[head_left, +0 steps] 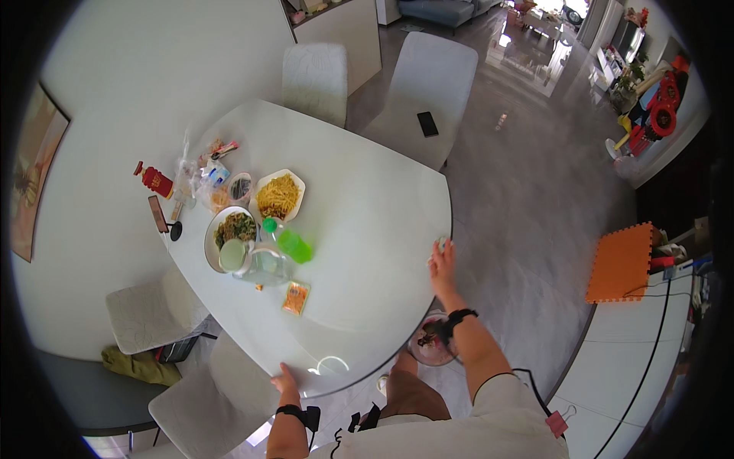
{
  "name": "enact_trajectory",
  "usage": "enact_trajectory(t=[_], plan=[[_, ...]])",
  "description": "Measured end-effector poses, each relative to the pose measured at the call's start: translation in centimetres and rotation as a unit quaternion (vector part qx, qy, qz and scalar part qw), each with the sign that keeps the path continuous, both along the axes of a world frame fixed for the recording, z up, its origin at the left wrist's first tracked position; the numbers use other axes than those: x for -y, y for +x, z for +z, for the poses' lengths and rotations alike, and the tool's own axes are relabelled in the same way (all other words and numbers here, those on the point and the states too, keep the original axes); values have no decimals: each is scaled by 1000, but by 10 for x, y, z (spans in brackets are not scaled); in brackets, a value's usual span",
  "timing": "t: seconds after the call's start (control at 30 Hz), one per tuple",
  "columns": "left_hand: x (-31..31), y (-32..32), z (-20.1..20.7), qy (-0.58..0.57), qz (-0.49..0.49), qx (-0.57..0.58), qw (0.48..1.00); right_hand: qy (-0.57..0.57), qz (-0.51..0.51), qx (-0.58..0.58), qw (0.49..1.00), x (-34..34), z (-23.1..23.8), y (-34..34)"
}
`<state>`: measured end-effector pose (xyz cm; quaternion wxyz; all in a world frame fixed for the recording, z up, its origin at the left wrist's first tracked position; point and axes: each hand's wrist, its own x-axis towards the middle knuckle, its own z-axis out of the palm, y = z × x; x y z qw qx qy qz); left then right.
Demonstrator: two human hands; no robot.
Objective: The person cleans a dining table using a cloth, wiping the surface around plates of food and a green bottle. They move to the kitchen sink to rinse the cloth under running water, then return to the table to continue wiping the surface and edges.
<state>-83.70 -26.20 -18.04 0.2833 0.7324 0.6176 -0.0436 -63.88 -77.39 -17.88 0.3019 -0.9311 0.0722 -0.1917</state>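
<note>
At the table's right edge, my right hand (441, 274) is closed around a small crumpled white wad that looks like a tissue (441, 243). My left hand (284, 379) rests at the near edge of the white table (367, 229), fingers apart and holding nothing. Below the right forearm, a bin (419, 353) with a clear pinkish liner stands on the floor, dark scraps inside. Farther left on the table are a dish of yellow shredded food (279, 195), a bowl of greens (235, 229), a green-capped bottle (294, 246), a glass jar (264, 265) and an orange packet (296, 298).
A red pump bottle (157, 182), a phone on a stand (158, 214) and plastic bags (216, 174) sit by the wall. Pale chairs (432, 73) surround the table; one carries a black phone (428, 124). White cabinets (604, 382) and an orange foam mat (619, 264) lie at right.
</note>
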Motion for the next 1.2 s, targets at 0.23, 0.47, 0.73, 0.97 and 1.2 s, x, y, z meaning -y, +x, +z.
enact_trajectory(t=[0.23,0.47,0.73,0.97,1.2], plan=[[-17,-18,-21,-20,-6,-80,997,-194,-36,1,980,56,-1,168],[-12,-13,-13,-4,-35,-62,997,-220,17,-59,974,-7,11,337],[15,-26,-6,-15,-32,-76,996,-161,493,-17,855,-137,56,182],[16,-28,-1,-6,-42,-69,997,-288,222,-24,931,-53,41,319],[28,-15,14,5,-26,-47,999,-332,187,-33,924,-142,17,283]])
